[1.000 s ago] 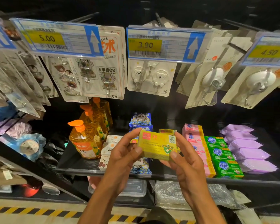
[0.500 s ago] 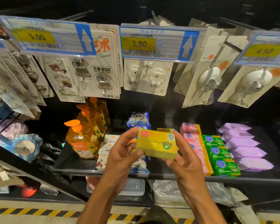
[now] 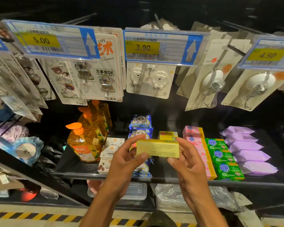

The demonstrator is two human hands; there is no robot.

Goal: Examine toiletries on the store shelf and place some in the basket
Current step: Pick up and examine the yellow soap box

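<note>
The small yellow cardboard soap box (image 3: 157, 148) looks light and stiff with smooth sides, so I think it is best held by its two short ends and not squeezed hard, or the thin card may dent. It is up in the air just in front of the front edge of the black metal shelf (image 3: 72, 163), near the middle. The left hand (image 3: 126, 159) pinches the left end between thumb and fingers (image 3: 133, 141), the right hand (image 3: 187, 161) pinches the right end, and both arms reach up from below.
</note>
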